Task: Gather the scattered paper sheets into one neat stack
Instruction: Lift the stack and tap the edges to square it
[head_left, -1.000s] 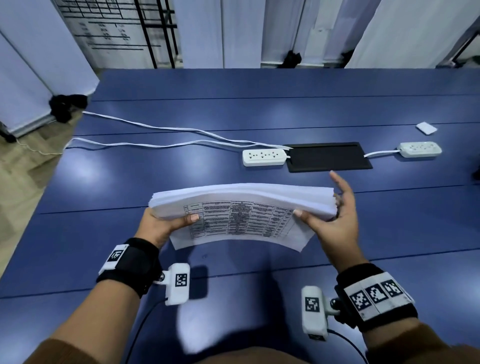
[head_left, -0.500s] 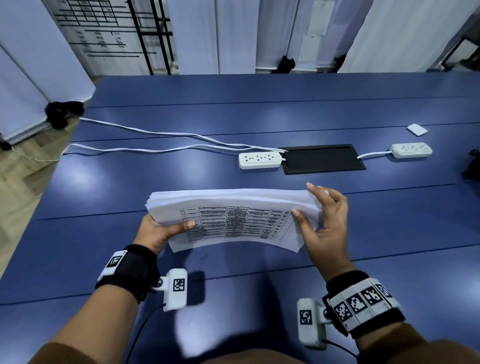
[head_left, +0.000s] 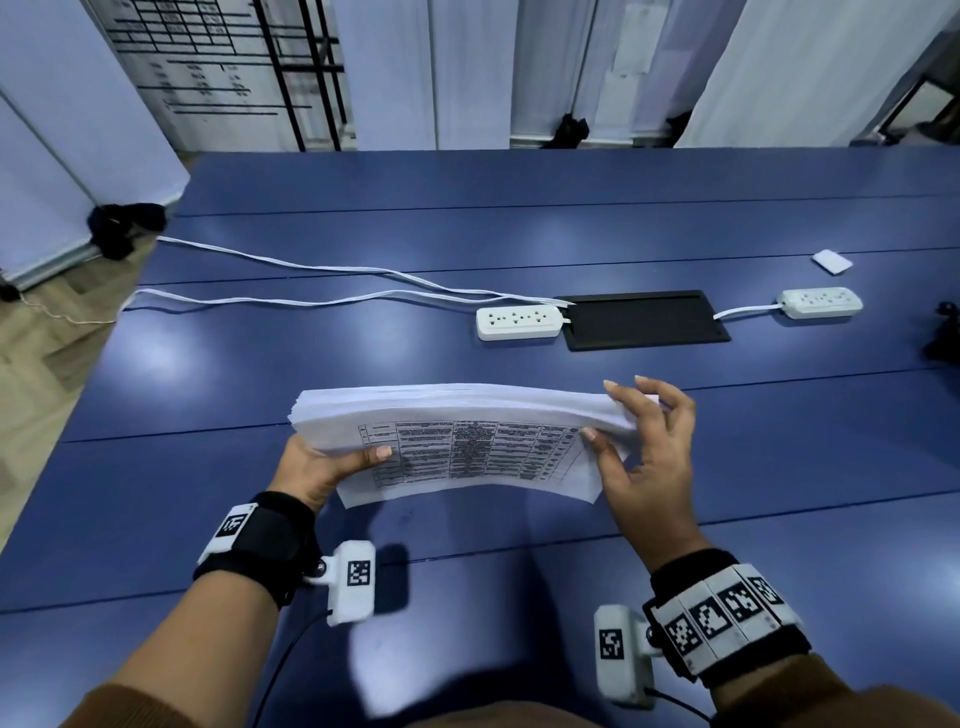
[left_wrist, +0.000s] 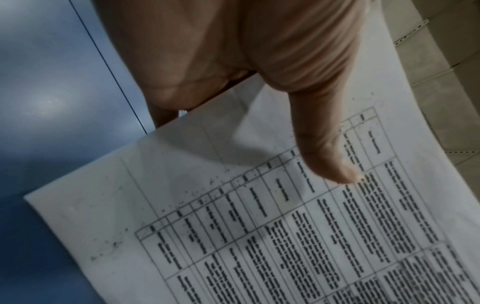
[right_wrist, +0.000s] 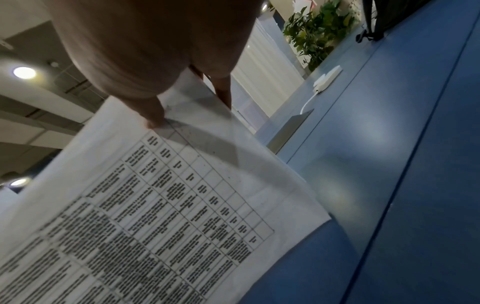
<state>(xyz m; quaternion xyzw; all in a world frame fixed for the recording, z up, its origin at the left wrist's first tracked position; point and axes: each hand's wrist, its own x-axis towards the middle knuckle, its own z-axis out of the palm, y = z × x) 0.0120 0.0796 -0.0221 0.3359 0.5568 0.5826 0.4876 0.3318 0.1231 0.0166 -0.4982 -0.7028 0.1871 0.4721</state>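
Note:
A thick stack of white paper sheets (head_left: 467, 447) stands on its long edge on the blue table (head_left: 519, 234), leaning toward me, with a printed table on the front sheet. My left hand (head_left: 332, 462) grips the stack's left end; its thumb (left_wrist: 330, 156) presses the front sheet (left_wrist: 259, 226) and its fingers are hidden behind. My right hand (head_left: 623, 415) holds the right end, thumb (right_wrist: 153, 117) on the front sheet (right_wrist: 155, 205) and fingers over the top right corner. The sheets' top edges lie nearly flush.
Behind the stack lie two white power strips (head_left: 519, 322) (head_left: 821, 302) beside a black inset panel (head_left: 647, 319). White cables (head_left: 311, 299) run off the table's left edge. A small white card (head_left: 832, 261) and a dark object (head_left: 943, 338) sit far right.
My right hand's index finger, earlier stretched up past the stack's right end, now lies with the other fingers over the top right corner. The left hand keeps its grip.

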